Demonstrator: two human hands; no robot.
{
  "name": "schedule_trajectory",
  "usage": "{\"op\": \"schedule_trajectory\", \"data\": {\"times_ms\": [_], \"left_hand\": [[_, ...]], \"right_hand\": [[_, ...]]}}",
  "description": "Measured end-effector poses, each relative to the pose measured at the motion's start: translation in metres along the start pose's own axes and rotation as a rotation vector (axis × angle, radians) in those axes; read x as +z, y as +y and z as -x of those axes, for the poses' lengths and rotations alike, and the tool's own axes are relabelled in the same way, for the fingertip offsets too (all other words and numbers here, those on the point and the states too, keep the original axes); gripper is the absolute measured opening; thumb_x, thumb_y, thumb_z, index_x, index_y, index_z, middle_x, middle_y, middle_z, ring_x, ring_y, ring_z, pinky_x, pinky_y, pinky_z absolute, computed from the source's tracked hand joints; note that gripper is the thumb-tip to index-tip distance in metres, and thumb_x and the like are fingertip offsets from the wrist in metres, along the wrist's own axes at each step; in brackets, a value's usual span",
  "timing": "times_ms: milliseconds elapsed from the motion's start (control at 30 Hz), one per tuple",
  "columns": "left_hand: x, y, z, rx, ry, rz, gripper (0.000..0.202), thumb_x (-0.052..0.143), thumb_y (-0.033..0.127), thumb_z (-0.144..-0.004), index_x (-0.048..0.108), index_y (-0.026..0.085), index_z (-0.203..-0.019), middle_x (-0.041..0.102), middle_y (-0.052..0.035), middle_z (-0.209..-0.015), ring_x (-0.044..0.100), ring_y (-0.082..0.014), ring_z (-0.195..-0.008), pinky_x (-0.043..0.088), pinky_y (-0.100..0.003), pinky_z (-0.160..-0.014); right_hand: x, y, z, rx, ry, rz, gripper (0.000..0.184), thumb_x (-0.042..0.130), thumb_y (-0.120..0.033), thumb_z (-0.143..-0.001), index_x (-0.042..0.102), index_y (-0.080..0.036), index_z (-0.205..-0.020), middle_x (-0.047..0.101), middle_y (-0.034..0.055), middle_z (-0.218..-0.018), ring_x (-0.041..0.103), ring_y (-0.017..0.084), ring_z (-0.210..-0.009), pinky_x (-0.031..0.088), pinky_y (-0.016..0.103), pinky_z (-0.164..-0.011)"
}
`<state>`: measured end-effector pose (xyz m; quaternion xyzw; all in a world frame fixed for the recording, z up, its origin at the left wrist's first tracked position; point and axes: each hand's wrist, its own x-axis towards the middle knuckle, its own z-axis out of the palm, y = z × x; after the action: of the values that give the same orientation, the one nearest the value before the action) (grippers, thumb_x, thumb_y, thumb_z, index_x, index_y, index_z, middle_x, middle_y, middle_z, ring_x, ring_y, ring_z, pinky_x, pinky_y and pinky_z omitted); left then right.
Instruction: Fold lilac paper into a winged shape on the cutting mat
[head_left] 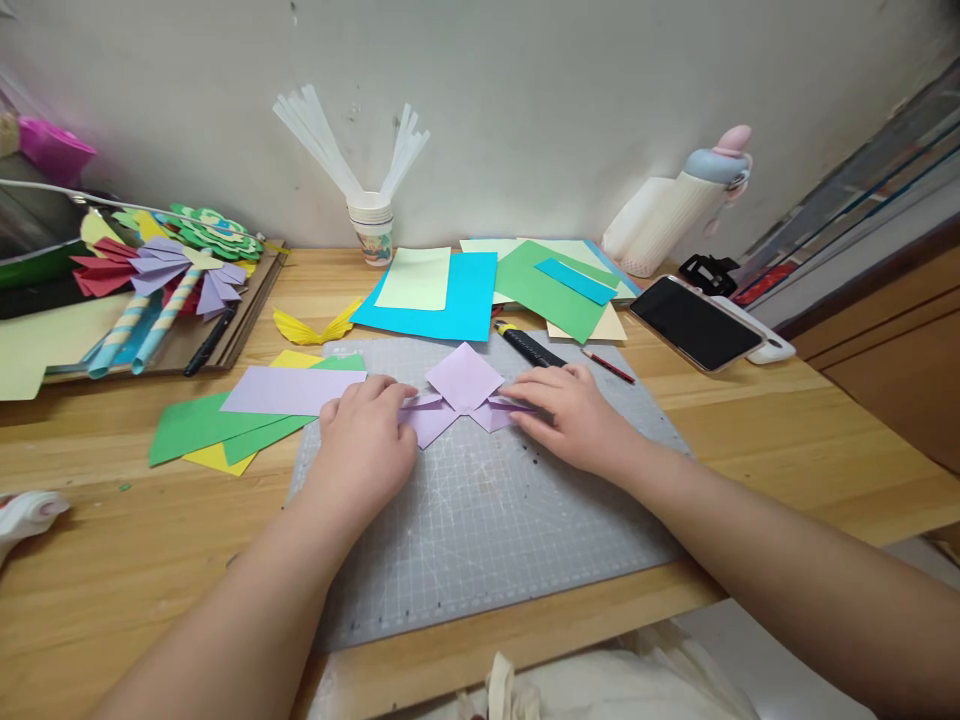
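A folded purple paper (464, 378) rests on the grey cutting mat (480, 560), with a diamond-shaped flap at its top and a pointed wing on either side. My left hand (371, 430) has its thumb and fingers closed on the left wing. On the opposite side, my right hand (574, 415) pinches the right wing between thumb and fingertips. The outer ends of both wings are hidden under my fingers. Just left of my left hand, a purple paper strip (292, 389) lies across green strips (191, 425) and yellow ones.
Behind the mat lie a black utility knife (529, 345), a red pencil (609, 367), blue paper (472, 295) and green paper (559, 285). A phone (697, 322), a bottle (675, 215) and a paper cup (373, 235) stand farther back. Paper crafts (180, 270) occupy the left.
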<state>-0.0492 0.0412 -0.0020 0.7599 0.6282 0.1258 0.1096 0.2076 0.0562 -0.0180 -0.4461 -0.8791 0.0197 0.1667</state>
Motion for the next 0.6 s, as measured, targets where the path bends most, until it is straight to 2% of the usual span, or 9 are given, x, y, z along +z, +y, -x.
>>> {"op": "schedule_trajectory", "data": {"times_ms": [200, 300, 467, 533, 600], "left_hand": [[0.003, -0.010, -0.008, 0.003, -0.032, 0.019, 0.045, 0.040, 0.008, -0.077, 0.066, 0.025, -0.110, 0.066, -0.0085, -0.119, 0.055, -0.0308, -0.117, 0.040, -0.054, -0.094], [0.001, -0.008, -0.010, -0.011, -0.060, 0.041, 0.043, 0.039, 0.009, -0.077, 0.067, 0.024, -0.106, 0.069, -0.0076, -0.113, 0.059, -0.0291, -0.111, 0.041, -0.052, -0.093], [-0.005, 0.002, -0.005, -0.039, -0.113, 0.075, 0.041, 0.036, 0.009, -0.079, 0.069, 0.024, -0.097, 0.074, -0.0046, -0.097, 0.065, -0.0261, -0.093, 0.044, -0.045, -0.087], [-0.006, 0.006, -0.002, -0.035, -0.138, 0.095, 0.040, 0.036, 0.009, -0.079, 0.070, 0.024, -0.094, 0.074, -0.0029, -0.089, 0.066, -0.0241, -0.085, 0.045, -0.040, -0.082], [-0.006, 0.008, -0.001, -0.023, -0.167, 0.121, 0.039, 0.037, 0.010, -0.079, 0.070, 0.025, -0.093, 0.074, -0.0011, -0.082, 0.066, -0.0217, -0.079, 0.046, -0.034, -0.076]], "right_hand": [[0.005, -0.007, -0.001, -0.012, -0.036, -0.032, 0.025, 0.052, -0.023, -0.095, 0.069, -0.025, -0.114, 0.067, 0.0081, -0.118, 0.060, 0.023, -0.104, 0.030, 0.044, -0.090], [0.004, -0.002, -0.002, 0.015, -0.003, -0.027, 0.027, 0.054, -0.023, -0.094, 0.065, -0.024, -0.119, 0.066, 0.0093, -0.119, 0.060, 0.024, -0.104, 0.029, 0.045, -0.092], [-0.002, -0.005, -0.001, 0.047, 0.101, -0.010, 0.024, 0.048, -0.023, -0.096, 0.064, -0.019, -0.114, 0.065, 0.0130, -0.118, 0.058, 0.026, -0.108, 0.027, 0.046, -0.092], [-0.005, -0.015, 0.000, -0.002, 0.098, -0.024, 0.021, 0.050, -0.024, -0.096, 0.064, -0.019, -0.111, 0.066, 0.0106, -0.117, 0.058, 0.024, -0.108, 0.027, 0.044, -0.093], [-0.005, -0.027, 0.001, -0.127, 0.045, -0.043, 0.018, 0.056, -0.030, -0.093, 0.064, -0.022, -0.108, 0.067, 0.0067, -0.116, 0.058, 0.022, -0.106, 0.028, 0.041, -0.094]]}}
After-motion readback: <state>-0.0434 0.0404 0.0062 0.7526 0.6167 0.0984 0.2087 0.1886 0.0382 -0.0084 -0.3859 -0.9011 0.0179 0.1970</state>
